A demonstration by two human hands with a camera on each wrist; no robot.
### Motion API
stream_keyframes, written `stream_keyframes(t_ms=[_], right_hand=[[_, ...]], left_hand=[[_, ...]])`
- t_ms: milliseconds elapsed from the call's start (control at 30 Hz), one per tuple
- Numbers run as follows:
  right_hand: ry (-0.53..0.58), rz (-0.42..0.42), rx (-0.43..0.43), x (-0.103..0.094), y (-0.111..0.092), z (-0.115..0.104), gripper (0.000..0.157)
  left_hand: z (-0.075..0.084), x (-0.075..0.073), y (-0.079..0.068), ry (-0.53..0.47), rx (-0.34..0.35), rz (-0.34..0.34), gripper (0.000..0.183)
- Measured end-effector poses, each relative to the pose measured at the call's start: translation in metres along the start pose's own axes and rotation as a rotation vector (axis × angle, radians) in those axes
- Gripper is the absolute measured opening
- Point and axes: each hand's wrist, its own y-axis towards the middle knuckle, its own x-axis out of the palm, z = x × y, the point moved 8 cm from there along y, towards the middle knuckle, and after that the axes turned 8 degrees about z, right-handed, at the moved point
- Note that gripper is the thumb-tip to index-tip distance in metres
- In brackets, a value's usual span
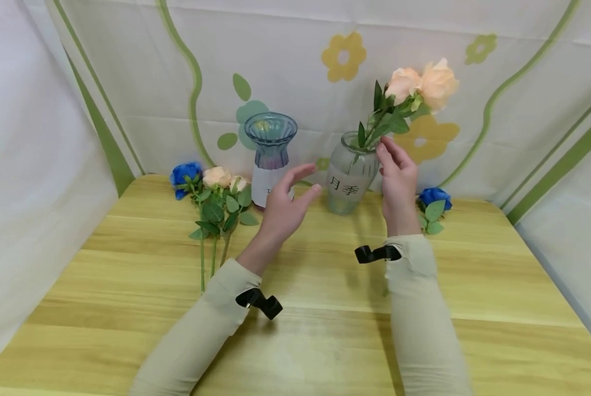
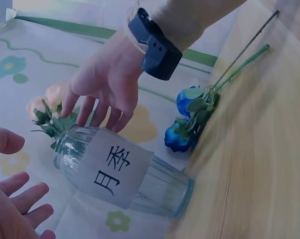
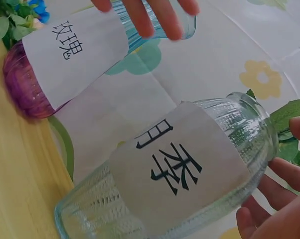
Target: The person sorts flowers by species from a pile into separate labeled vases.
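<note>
From afar I have my left hand spread, holding nothing, and my right hand, the nearer, slack-fingered with no grip that I can see, at the right side of the upright clear vase, from which peach roses slant up rightward.

Pale peach on some roses, blue on other roses, green on leaves. Vertical ribbing on the clear vase; blue-to-purple shading on the second vase; black characters on white labels. Yellow wood grain along the table; yellow flowers across white cloth.
</note>
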Motion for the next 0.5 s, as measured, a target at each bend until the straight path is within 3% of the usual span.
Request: stream_keyframes(t_ms=[267, 500], right_hand=[[-0.007, 0.004, -0.019, 0.009, 0.004, 0.004, 0.048], [-0.018, 0.018, -0.027, 0.01, 0.003, 0.006, 0.047]], left_hand=[[0.001, -0.033, -0.011, -0.04, 0.091, 0.014, 0.042], [-0.008, -0.058, -0.016, -0.066, 0.109, 0.052, 0.044]])
